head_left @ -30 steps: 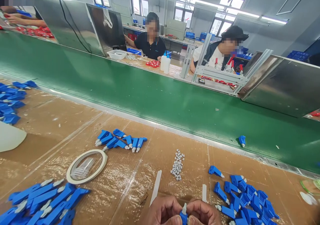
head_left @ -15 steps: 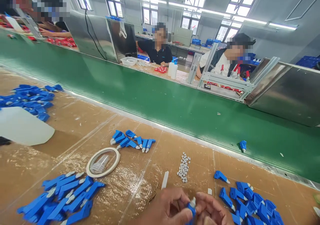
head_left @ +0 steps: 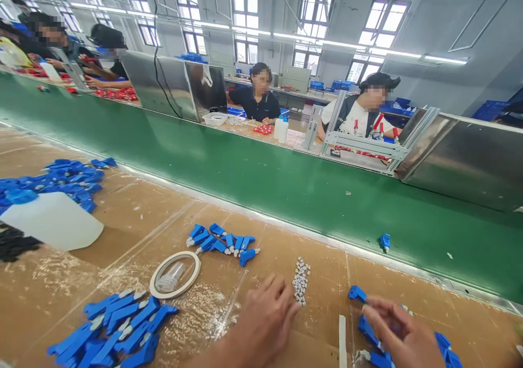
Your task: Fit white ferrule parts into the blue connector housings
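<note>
My left hand (head_left: 272, 316) rests on the cardboard with bent fingers held together. Its fingertips reach the left edge of a pile of small whitish pieces (head_left: 301, 281); whatever they pinch is hidden. On the right, my right hand (head_left: 402, 332) closes thumb and forefinger on the end of a blue plastic part (head_left: 357, 293), covering its tip. Other blue parts (head_left: 368, 329) lie beneath and around that hand, partly hidden. Several more form a small group (head_left: 216, 238) beyond my left hand; one blue part (head_left: 248, 256) lies at its near right edge.
A tape roll (head_left: 154, 289) surrounds clear plastic pieces, with a heap of blue parts (head_left: 118, 324) before it. A white bottle (head_left: 61, 221) lies at left. Beyond the metal edge runs a green belt (head_left: 245, 172), bearing one blue part (head_left: 384, 241). Co-workers sit across it.
My hands have separated, and the blue part they held together is gone from them. Another blue part now lies by the small group. The left hand moved to the whitish pile, the right to the right-hand parts.
</note>
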Demonstrator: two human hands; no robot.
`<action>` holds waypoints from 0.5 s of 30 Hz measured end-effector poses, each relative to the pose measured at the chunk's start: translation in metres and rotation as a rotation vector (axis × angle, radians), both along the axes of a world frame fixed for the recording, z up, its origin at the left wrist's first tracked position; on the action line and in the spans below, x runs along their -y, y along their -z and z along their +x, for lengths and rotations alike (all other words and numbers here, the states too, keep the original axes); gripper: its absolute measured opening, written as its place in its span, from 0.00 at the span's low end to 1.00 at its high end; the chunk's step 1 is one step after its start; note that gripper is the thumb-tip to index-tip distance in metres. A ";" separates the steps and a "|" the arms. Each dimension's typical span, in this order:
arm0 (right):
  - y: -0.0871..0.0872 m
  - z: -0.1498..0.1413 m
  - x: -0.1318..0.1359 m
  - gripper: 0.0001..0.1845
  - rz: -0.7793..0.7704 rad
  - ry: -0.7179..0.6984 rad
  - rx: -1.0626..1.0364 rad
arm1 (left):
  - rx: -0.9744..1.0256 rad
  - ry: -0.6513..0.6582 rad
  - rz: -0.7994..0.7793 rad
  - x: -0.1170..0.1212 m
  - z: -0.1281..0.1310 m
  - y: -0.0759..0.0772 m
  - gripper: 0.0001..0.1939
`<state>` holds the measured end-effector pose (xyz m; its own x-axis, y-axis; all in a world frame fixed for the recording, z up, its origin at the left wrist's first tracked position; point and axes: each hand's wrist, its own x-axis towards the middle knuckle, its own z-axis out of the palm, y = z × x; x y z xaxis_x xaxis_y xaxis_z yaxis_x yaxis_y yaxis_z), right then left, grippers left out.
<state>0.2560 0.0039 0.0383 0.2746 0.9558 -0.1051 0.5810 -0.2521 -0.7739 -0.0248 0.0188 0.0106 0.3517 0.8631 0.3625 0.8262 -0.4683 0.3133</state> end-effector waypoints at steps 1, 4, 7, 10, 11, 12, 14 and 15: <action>-0.007 0.008 -0.018 0.22 0.027 0.040 0.222 | 0.044 0.014 -0.015 0.001 0.006 0.002 0.05; -0.022 0.026 -0.077 0.14 -0.031 0.091 0.572 | 0.187 0.011 0.006 -0.006 0.016 0.009 0.06; -0.022 0.036 -0.124 0.17 -0.100 0.161 0.694 | 0.333 0.057 0.074 -0.012 0.018 0.022 0.08; -0.014 0.038 -0.151 0.18 -0.166 0.238 0.744 | 0.435 0.121 0.109 -0.011 0.017 0.035 0.09; -0.013 0.037 -0.157 0.17 -0.178 0.249 0.744 | 0.461 0.137 0.108 -0.011 0.016 0.038 0.09; -0.012 0.037 -0.161 0.16 -0.184 0.252 0.736 | 0.489 0.149 0.100 -0.010 0.015 0.039 0.09; -0.014 0.034 -0.166 0.14 -0.178 0.225 0.698 | 0.567 0.156 0.066 -0.010 0.014 0.040 0.09; -0.017 0.032 -0.165 0.13 -0.165 0.193 0.666 | 0.620 0.154 0.033 -0.010 0.014 0.039 0.10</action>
<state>0.2877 0.1693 0.0551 0.4939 0.8695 0.0043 0.8500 -0.4818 -0.2130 -0.0105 0.0284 -0.0287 0.1875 0.8043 0.5638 0.4183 -0.5847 0.6951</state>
